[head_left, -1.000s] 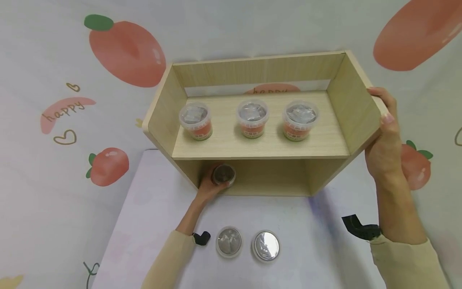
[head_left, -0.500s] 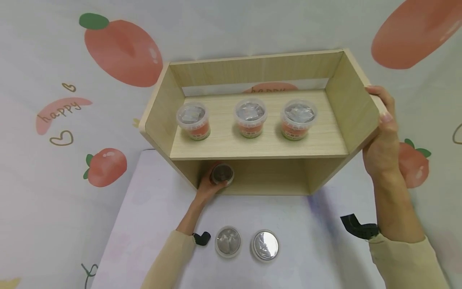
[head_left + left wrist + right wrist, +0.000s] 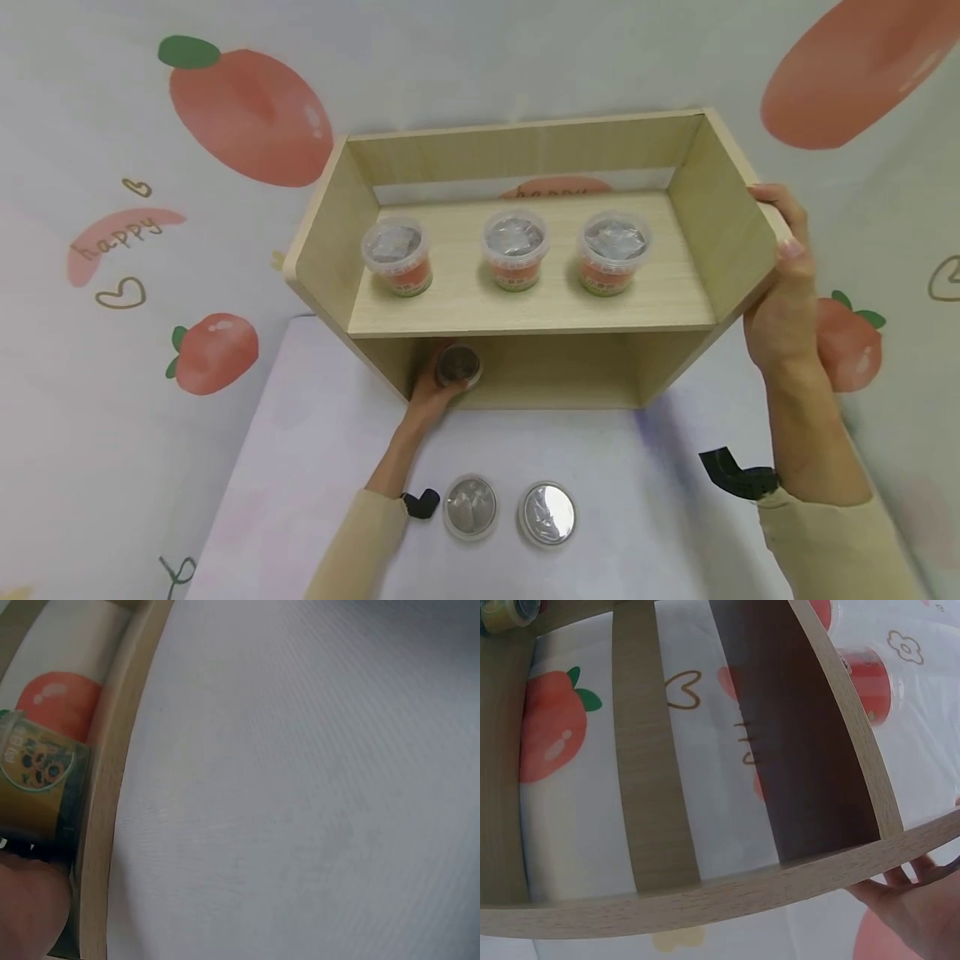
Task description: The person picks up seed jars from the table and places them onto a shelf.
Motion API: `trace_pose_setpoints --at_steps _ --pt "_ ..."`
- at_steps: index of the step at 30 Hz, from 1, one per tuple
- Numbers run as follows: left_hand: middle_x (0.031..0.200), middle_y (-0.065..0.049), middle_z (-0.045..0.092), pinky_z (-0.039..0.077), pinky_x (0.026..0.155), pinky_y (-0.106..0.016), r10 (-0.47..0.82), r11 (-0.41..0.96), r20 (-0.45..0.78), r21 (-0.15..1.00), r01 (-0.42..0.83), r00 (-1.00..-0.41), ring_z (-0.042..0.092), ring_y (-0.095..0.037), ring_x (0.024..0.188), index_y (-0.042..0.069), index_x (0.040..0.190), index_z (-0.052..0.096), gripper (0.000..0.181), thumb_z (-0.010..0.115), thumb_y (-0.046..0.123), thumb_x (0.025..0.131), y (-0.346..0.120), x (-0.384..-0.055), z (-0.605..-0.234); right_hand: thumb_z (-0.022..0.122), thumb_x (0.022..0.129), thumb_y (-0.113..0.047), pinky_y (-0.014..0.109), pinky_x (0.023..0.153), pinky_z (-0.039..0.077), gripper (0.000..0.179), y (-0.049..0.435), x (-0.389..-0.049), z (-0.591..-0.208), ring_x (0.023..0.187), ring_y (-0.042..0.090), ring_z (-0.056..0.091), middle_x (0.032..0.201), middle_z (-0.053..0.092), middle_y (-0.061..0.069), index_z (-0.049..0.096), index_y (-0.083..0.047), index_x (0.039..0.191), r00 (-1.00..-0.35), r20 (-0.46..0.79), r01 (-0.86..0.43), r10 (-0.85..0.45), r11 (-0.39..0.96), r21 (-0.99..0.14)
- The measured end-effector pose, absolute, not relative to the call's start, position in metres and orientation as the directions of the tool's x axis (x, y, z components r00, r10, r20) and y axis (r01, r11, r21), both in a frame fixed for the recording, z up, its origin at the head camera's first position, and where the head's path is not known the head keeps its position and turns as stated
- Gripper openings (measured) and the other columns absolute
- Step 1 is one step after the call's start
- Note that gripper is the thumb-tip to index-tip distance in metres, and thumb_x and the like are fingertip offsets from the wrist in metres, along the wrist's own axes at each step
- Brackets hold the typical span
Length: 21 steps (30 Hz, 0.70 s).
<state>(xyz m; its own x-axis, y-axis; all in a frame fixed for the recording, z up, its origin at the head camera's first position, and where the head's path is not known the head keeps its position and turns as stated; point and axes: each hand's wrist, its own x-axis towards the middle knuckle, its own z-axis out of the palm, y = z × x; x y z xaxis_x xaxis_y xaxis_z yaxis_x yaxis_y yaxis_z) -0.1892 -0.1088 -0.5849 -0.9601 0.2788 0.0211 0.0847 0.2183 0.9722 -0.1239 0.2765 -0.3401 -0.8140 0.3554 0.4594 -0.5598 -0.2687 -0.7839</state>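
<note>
In the lower left compartment of a light wooden shelf [image 3: 525, 408], my left hand [image 3: 431, 390] holds a lidded plastic cup [image 3: 459, 363]. The left wrist view shows this cup [image 3: 37, 784] with a yellowish, patterned label, partly cut off by the frame edge. My right hand [image 3: 783, 308] grips the front edge of the shelf's right side panel, thumb in front. On the upper board stand three clear-lidded cups with red labels: a left cup [image 3: 397, 257], a middle cup [image 3: 515, 248] and a right cup [image 3: 613, 252].
Two more lidded cups, one at left [image 3: 470, 507] and one at right [image 3: 548, 514], stand on the white table [image 3: 615, 467] before the shelf. A white cloth [image 3: 420, 58] printed with red fruit hangs behind.
The head view has shifted slightly. Both hands, the shelf and the cups keep about the same places relative to each other.
</note>
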Motion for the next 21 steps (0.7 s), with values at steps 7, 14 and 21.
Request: trace_pose_setpoints --at_steps 7,14,21 --pt "0.148 -0.016 0.046 0.023 0.114 -0.052 0.265 0.250 0.054 0.960 0.123 -0.963 0.037 -0.033 0.138 0.011 0.150 0.041 0.080 0.072 -0.005 0.078 -0.108 -0.188 -0.579 0.054 0.084 -0.025 0.028 0.075 0.038 0.047 0.276 -0.123 -0.341 0.099 0.025 0.046 0.129 0.047 0.017 0.056 -0.009 0.129 -0.814 0.471 -0.561 0.341 -0.246 -0.790" --pt "0.149 -0.019 0.044 0.026 0.113 -0.055 0.251 0.340 0.016 0.935 0.104 -0.968 0.038 -0.038 0.138 0.011 0.150 0.041 0.078 0.072 0.001 0.080 -0.106 -0.183 -0.557 0.055 0.084 -0.026 0.029 0.076 0.037 0.049 0.275 -0.123 -0.341 0.101 0.025 0.046 0.129 0.046 0.017 0.056 -0.009 0.129 -0.811 0.476 -0.565 0.341 -0.243 -0.789" --pt "0.150 -0.016 0.044 0.024 0.115 -0.053 0.231 0.361 0.005 0.928 0.090 -0.973 0.035 -0.035 0.140 0.018 0.152 0.039 0.079 0.073 0.006 0.081 -0.110 -0.190 -0.571 0.053 0.085 -0.026 0.029 0.074 0.039 0.050 0.275 -0.123 -0.341 0.098 0.025 0.047 0.128 0.046 0.018 0.055 -0.007 0.131 -0.807 0.486 -0.572 0.336 -0.240 -0.784"
